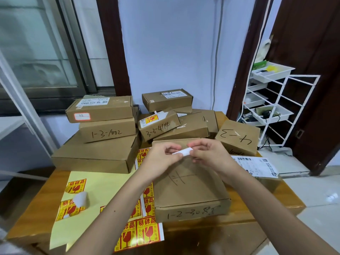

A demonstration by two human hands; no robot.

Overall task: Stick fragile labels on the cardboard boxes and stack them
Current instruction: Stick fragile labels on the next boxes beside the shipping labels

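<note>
Both hands — left (161,157), right (207,153) — pinch one curled white paper label (183,151) over flat cardboard box (191,188).

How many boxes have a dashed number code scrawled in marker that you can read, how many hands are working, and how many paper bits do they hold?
Boxes with a readable marker code: 4 (box 1-3-1802, box 3-3-4114, box 4-3, near box 1-2-30)
Hands: 2 (left hand, right hand)
White paper strip, pinched by both: 1
Total: 7
</note>
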